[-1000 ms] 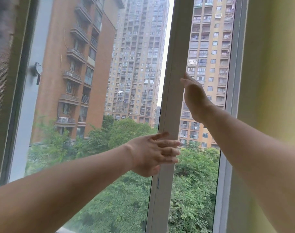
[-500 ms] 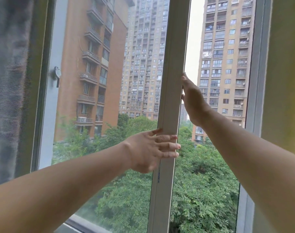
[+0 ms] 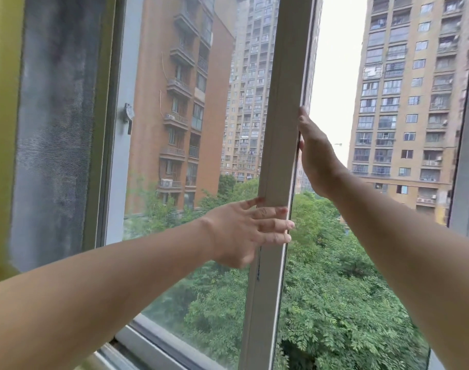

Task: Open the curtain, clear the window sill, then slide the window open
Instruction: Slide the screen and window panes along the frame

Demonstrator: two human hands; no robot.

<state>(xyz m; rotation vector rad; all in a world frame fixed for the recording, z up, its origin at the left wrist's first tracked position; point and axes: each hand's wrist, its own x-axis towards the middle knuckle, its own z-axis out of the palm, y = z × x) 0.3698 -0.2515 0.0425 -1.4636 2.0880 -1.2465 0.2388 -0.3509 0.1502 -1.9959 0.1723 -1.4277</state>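
The sliding window's vertical stile [image 3: 276,161] ran nearly upright through the middle of the view, leaning slightly right toward the top, and both hands were on it. The left hand [image 3: 244,231] lay open and flat across the room-facing side of the stile, low down, with its fingers [image 3: 274,224] spread and reaching just past the stile's right edge. The right hand [image 3: 314,156] was higher, on the right of the stile, its palm against that edge; whether its fingers curled round the far side could not be told, since the hand hid them.

Right of the stile lay an open gap with no pane visible, bounded farther right by the fixed frame [image 3: 465,145]. Left of the stile was the sash's glass pane [image 3: 190,156], then a pale upright carrying a latch [image 3: 128,117], and beyond that a dusty insect screen [image 3: 54,129] and a strip of yellow-green curtain [image 3: 1,129] at the view's left border. The bottom track [image 3: 158,340] showed below the stile's left side; the sill itself was out of sight.

The sash appeared partly open. To widen the gap it would probably have to travel leftward from the stile, across its long axis, with the right hand best placed to push. Room remained on that side up to the latch upright.
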